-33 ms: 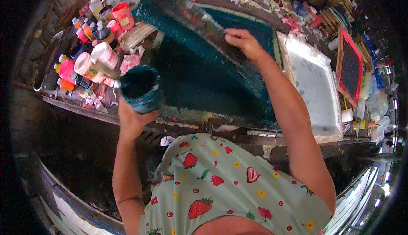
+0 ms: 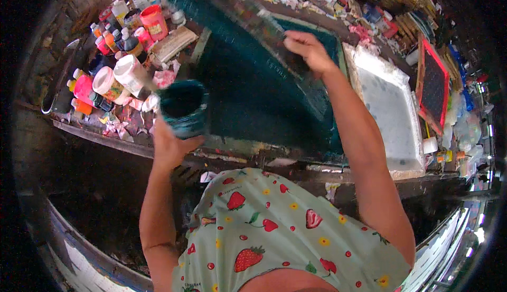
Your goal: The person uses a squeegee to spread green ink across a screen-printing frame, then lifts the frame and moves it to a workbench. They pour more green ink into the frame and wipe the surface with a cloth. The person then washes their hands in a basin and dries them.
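Observation:
My left hand (image 2: 171,146) is closed round a tub (image 2: 186,125) smeared with dark teal ink, its open mouth tilted up; dark ink shows inside. My right hand (image 2: 309,51) has its fingers at the upper edge of a long, ink-coated squeegee (image 2: 248,43), slightly blurred; the thumb is hidden. This board slants from the far left down toward the right, above a printing screen (image 2: 237,117) covered in dark teal ink. The tub stands off the screen's near left corner. A pale stick-like piece by the tub's left rim is blurred.
Bottles and tubs, among them a red tub (image 2: 153,21) and a white tub (image 2: 129,72), crowd the left of the bench. A wooden block (image 2: 171,43) lies by the screen. At right are a pale framed screen (image 2: 391,107) and a red-edged frame (image 2: 434,83).
My left hand and the tub have shifted a little to the right. The far end of the squeegee has moved slightly up and away, and my right hand has moved slightly right.

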Demonstrator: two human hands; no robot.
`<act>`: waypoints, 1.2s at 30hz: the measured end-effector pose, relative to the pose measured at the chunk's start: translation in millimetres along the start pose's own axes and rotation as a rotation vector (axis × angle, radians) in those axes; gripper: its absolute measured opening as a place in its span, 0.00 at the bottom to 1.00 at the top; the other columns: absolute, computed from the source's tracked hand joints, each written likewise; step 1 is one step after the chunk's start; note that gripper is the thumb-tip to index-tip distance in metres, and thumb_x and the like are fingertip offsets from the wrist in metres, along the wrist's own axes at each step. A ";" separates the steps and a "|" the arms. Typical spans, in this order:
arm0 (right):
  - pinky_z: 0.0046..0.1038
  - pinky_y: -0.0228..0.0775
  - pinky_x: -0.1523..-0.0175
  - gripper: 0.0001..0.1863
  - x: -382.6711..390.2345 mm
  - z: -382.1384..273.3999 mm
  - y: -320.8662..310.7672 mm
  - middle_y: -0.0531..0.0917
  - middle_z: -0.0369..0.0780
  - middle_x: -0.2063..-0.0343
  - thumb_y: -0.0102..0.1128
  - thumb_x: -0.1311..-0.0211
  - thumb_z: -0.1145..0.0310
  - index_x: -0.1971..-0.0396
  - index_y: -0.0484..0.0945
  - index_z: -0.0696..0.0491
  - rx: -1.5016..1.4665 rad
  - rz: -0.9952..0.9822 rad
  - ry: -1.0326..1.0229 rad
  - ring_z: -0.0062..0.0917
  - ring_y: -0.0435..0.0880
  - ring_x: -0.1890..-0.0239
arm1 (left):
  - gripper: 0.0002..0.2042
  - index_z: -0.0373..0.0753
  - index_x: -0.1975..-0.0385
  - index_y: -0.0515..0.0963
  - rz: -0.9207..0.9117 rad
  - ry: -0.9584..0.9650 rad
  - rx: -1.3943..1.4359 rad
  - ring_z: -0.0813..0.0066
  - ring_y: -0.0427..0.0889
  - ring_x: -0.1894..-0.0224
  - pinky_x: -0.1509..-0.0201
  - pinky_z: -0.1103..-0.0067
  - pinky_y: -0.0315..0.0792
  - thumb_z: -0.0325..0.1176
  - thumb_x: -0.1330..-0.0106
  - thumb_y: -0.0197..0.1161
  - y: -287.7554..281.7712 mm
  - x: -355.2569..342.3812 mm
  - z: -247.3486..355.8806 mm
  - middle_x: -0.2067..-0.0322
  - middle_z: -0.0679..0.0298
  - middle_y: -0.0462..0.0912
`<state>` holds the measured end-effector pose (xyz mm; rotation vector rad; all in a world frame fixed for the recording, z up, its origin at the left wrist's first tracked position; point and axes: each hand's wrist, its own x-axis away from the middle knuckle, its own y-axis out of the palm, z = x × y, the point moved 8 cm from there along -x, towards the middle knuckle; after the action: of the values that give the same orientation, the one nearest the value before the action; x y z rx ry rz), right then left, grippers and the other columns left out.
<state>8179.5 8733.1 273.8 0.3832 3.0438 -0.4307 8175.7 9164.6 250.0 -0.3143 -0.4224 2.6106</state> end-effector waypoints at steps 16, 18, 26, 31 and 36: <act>0.25 0.71 0.47 0.11 61.5 -274.0 -47.0 0.86 0.31 0.60 0.62 0.17 0.64 0.52 0.84 0.56 -0.280 0.688 -0.880 0.17 0.80 0.58 | 0.50 0.34 0.30 0.69 -0.348 -0.053 0.458 0.62 0.86 0.41 0.32 0.67 0.78 0.26 0.60 0.89 161.8 -131.0 -35.0 0.43 0.57 0.86; 0.22 0.66 0.47 0.10 75.8 -271.5 -31.4 0.82 0.28 0.63 0.62 0.17 0.64 0.54 0.83 0.55 -0.263 0.775 -0.911 0.14 0.74 0.59 | 0.47 0.36 0.33 0.71 -0.391 -0.094 0.565 0.64 0.87 0.43 0.33 0.66 0.79 0.22 0.58 0.87 166.4 -130.0 -18.5 0.45 0.59 0.86; 0.24 0.69 0.43 0.15 105.9 -260.2 10.7 0.86 0.33 0.56 0.61 0.15 0.62 0.48 0.83 0.59 0.052 0.990 -0.978 0.17 0.77 0.54 | 0.44 0.37 0.35 0.71 -0.393 -0.083 0.575 0.65 0.87 0.44 0.38 0.65 0.81 0.20 0.57 0.86 165.8 -142.9 5.0 0.47 0.60 0.87; 0.25 0.71 0.41 0.16 110.7 -254.4 19.6 0.86 0.34 0.52 0.61 0.15 0.63 0.42 0.82 0.60 0.027 1.013 -1.020 0.17 0.79 0.52 | 0.43 0.37 0.37 0.71 -0.331 -0.018 0.580 0.65 0.87 0.46 0.39 0.65 0.81 0.23 0.58 0.86 178.0 -157.4 -11.0 0.48 0.60 0.86; 0.25 0.72 0.40 0.18 117.8 -250.6 23.9 0.87 0.35 0.50 0.62 0.16 0.64 0.37 0.81 0.60 0.047 1.044 -1.051 0.18 0.80 0.50 | 0.44 0.35 0.37 0.72 -0.285 -0.021 0.537 0.64 0.86 0.46 0.37 0.67 0.81 0.26 0.60 0.87 177.1 -154.6 17.9 0.48 0.59 0.86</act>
<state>8069.2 8853.0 499.0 1.1658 1.5447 -0.4082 8230.0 8936.3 227.4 -0.0386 0.2195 2.3333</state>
